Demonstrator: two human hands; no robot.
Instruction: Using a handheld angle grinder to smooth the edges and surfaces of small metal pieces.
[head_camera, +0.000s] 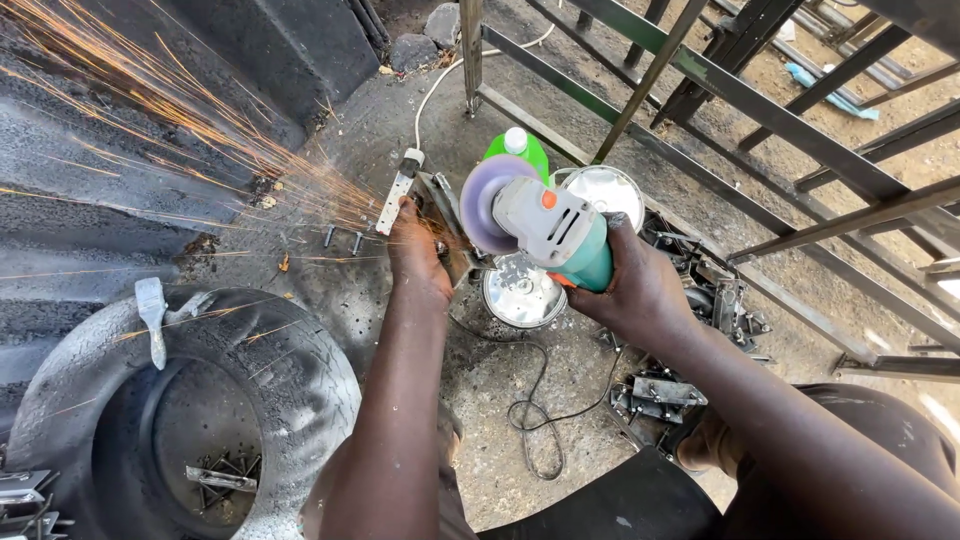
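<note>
Our right hand (640, 290) is clamped on the heavy teal angle grinder (545, 225) body, while our left hand (415, 250), at nine o'clock, pins the stiff metal bracket (440, 205).

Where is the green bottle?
The green bottle stands on the ground just behind the grinder held in the right hand, beside a shiny round lamp.

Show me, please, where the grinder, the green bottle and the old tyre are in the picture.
grinder (560, 232), head view, on its grey and teal body.
green bottle (530, 152), head view, on its green shoulder under the white cap.
tyre (300, 360), head view, on its dusty upper side wall.
</note>
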